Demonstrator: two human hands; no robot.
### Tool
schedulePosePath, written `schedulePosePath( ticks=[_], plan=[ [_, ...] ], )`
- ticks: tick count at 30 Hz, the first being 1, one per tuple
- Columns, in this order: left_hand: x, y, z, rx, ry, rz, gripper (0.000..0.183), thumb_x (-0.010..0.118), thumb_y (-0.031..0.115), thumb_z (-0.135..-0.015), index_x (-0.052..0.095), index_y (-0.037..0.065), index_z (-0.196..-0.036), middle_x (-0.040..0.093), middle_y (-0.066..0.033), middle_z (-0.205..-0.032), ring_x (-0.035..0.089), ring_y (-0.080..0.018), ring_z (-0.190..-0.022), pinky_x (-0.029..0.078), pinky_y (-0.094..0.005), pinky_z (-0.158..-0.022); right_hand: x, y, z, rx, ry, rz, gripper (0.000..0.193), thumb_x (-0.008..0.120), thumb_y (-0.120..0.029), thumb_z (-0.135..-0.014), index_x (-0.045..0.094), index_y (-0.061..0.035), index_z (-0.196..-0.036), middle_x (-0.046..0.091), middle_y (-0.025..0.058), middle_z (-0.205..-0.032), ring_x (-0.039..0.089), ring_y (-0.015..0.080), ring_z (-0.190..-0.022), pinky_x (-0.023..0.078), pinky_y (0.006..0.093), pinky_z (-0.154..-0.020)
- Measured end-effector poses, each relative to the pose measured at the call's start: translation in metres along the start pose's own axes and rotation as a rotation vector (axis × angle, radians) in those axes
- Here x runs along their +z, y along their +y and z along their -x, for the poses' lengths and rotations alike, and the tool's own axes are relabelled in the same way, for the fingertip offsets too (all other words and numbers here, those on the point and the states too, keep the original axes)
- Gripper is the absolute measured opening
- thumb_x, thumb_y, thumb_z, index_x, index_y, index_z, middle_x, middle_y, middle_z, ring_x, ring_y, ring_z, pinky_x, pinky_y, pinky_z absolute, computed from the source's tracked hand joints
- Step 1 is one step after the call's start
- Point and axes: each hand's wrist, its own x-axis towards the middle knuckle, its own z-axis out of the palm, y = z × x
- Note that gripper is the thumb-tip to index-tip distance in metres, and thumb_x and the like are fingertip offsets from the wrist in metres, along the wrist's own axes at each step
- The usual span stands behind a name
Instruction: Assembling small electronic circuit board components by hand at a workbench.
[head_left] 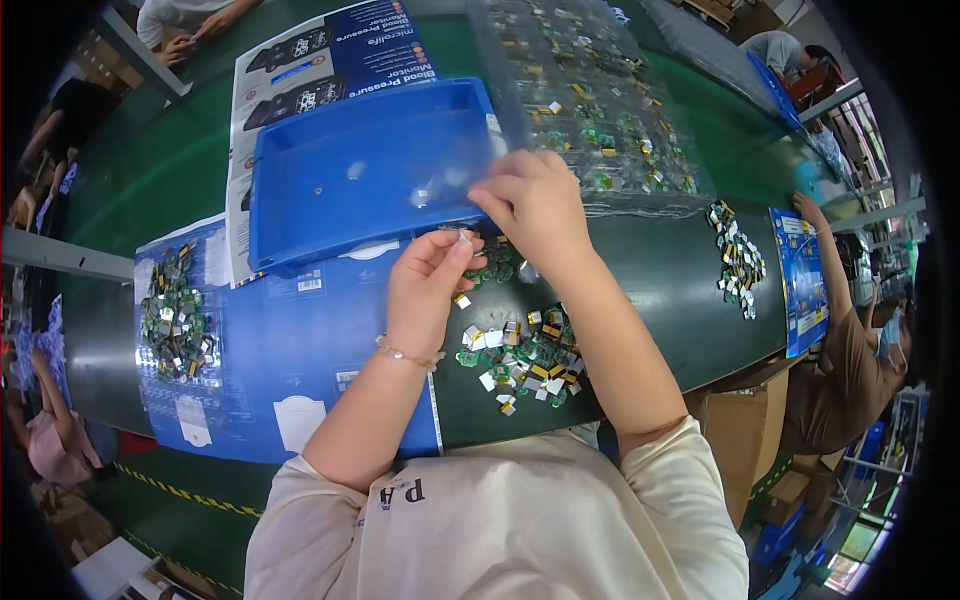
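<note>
My left hand (pixel 430 278) is closed, thumb and fingertips pinching a small whitish piece (pixel 463 237) too small to name. My right hand (pixel 537 203) hovers at the near right corner of a shallow blue tray (pixel 275 215), its fingers drawn together; whether anything is in them is hidden. A few small clear or silvery bits (pixel 422 195) lie in the tray, somewhat blurred. Below my hands, on the dark green bench, spreads a pile of small green circuit boards with silver and yellow-taped parts (pixel 525 360). A few more boards (pixel 495 265) show between my wrists.
Clear plastic blister trays (pixel 610 110) filled with similar boards lie at the far right. More boards pile at left (pixel 178 320) and right (pixel 738 258). Printed blue card sheets (pixel 300 355) cover the bench at left. A cardboard box (pixel 740 430) stands beside me. Other people work around.
</note>
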Motion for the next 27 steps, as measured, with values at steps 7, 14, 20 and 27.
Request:
schedulePosePath(
  ticks=[7,14,20,27],
  plan=[
    [0.004,-0.001,0.006,0.081,-0.176,-0.016,0.019,0.062,0.015,-0.087,0.056,0.005,-0.102,0.064,-0.0069,-0.097,0.061,-0.0133,-0.088,0.047,-0.0239,-0.073,-0.043,-0.03,0.036,0.557,-0.141,-0.457,0.014,0.065,-0.015,-0.08,0.066,-0.0032,-0.089,0.061,0.0061,-0.081,0.058,0.0205,-0.077,0.047,0.0307,-0.072],
    [0.007,-0.013,0.013,0.017,-0.5,-0.092,0.022,0.063,0.004,-0.083,0.056,0.001,-0.104,0.06,-0.0054,-0.095,0.059,-0.013,-0.089,0.048,-0.026,-0.078,-0.046,-0.014,0.086,0.624,-0.218,-1.072,0.019,0.052,-0.014,-0.091,0.062,0.0023,-0.092,0.057,0.0064,-0.09,0.055,0.0128,-0.079,0.045,0.0269,-0.072],
    [0.008,-0.016,0.009,0.185,-0.565,-0.516,0.019,0.065,0.005,-0.081,0.06,0.0,-0.099,0.061,-0.0041,-0.094,0.058,-0.011,-0.085,0.047,-0.0254,-0.076,-0.044,-0.008,0.092,0.769,-0.091,-1.178,0.007,0.058,-0.003,-0.085,0.062,0.0013,-0.089,0.058,0.0053,-0.089,0.055,0.0115,-0.08,0.044,0.0258,-0.074],
    [0.006,-0.016,0.012,-0.003,-0.397,-0.007,0.023,0.05,0.02,-0.093,0.06,0.001,-0.102,0.064,-0.0058,-0.092,0.059,-0.0114,-0.082,0.045,-0.0243,-0.069,-0.05,-0.008,0.101,0.643,-0.134,-1.465,0.009,0.057,-0.003,-0.085,0.061,0.0022,-0.091,0.061,0.0079,-0.088,0.057,0.0125,-0.081,0.046,0.0262,-0.075]
  ],
)
